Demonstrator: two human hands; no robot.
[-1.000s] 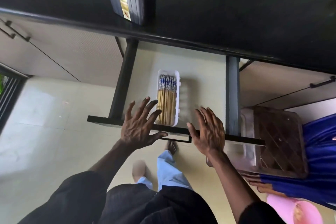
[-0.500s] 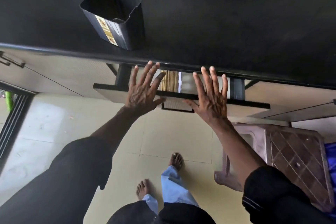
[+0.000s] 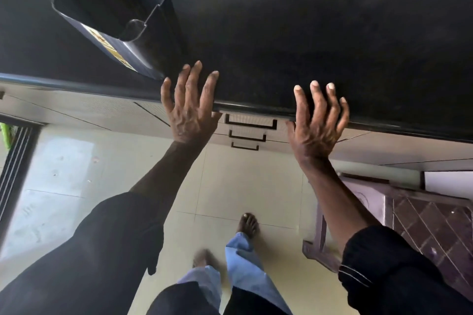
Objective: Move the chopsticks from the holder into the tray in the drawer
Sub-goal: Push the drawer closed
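The holder is seen empty near the table's front edge; the drawer is shut, chopsticks unseen, presumably inside. Both hands, left and right, are spread, empty.

Black sleeves, light blue trousers, bare feet.

both hands were spread flat, the left hand and right hand at the black counter edge above the shut drawer; the holder stood empty.
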